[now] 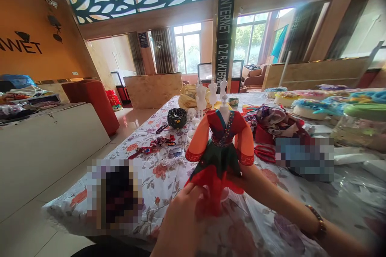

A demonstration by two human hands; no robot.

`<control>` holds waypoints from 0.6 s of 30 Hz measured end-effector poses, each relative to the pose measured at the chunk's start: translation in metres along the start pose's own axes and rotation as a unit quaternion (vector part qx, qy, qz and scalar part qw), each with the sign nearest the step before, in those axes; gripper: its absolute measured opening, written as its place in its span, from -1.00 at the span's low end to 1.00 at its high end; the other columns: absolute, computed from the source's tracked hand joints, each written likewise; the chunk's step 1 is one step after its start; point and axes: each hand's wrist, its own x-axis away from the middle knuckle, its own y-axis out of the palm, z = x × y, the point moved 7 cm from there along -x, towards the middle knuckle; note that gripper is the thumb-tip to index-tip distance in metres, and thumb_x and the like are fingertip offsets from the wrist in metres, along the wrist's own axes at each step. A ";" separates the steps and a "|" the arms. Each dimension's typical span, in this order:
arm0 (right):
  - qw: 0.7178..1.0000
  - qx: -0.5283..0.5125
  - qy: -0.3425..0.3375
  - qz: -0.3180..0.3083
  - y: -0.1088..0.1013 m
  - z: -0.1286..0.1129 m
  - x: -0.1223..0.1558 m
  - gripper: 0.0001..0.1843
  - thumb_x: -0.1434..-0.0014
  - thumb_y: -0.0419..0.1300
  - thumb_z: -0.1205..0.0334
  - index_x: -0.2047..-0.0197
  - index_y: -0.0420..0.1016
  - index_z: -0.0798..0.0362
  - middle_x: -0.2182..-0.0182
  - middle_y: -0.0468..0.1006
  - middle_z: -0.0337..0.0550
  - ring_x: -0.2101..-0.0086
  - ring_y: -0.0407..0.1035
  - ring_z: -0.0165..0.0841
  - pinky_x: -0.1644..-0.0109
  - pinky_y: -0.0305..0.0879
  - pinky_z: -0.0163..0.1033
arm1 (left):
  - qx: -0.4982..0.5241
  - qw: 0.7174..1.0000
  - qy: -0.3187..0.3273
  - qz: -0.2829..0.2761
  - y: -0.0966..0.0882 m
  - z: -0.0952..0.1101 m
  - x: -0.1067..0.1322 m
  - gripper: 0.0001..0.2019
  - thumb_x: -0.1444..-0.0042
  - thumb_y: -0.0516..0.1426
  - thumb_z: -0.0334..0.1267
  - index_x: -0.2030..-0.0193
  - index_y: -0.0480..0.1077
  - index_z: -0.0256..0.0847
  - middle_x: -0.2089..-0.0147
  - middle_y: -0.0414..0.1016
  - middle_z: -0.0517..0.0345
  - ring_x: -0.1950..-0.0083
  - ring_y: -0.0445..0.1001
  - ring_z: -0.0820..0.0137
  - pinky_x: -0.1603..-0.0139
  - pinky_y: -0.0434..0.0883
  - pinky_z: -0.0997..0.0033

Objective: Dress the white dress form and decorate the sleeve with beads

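"D7R-INTERNET" on black pillar banner (225, 16)

Two pixelated patches (116, 196) (304, 158) on the worktop (157, 176) hide whatever lies beneath them. The left hand (183, 221) is cut off by the bottom edge, and its fingertips vanish into the red skirt hem of the dressed mannequin (221, 144), whose stand is hidden behind that skirt. The right hand (250, 178) is partly covered by the dress. The small trinkets (157, 144) are too small to identify. The far right corner blurs into darkness.
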 end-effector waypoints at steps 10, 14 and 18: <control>0.999 0.031 -0.011 0.029 -0.021 0.010 -0.006 -0.65 -0.25 0.03 0.16 -0.06 0.45 -0.06 0.13 0.58 -0.06 0.04 0.42 -0.16 -0.14 0.33 0.01 | 0.096 0.936 0.107 0.323 -0.047 0.041 -0.009 -0.49 0.07 0.32 -0.19 -0.04 0.27 -0.06 -0.12 0.33 0.06 -0.13 0.35 0.24 -0.14 0.32 0.16; 0.998 0.041 -0.021 0.038 -0.024 0.012 -0.008 -0.60 -0.26 0.01 0.18 -0.14 0.36 -0.07 -0.05 0.49 -0.06 -0.10 0.32 -0.14 -0.23 0.24 0.02 | 0.236 0.946 0.020 0.219 -0.024 0.016 -0.031 -0.29 0.12 0.34 -0.17 -0.15 0.10 -0.03 -0.15 0.35 0.03 -0.19 0.32 0.21 -0.25 0.20 0.04; 0.998 0.052 -0.029 -0.007 -0.018 0.017 -0.006 -0.64 -0.24 0.01 0.24 -0.07 0.43 -0.04 0.00 0.52 -0.08 -0.02 0.37 -0.18 -0.17 0.30 -0.02 | 0.336 0.933 -0.018 0.126 -0.012 -0.003 -0.048 -0.26 0.14 0.34 -0.13 -0.16 0.10 -0.04 -0.13 0.40 0.02 -0.19 0.35 0.21 -0.25 0.21 0.07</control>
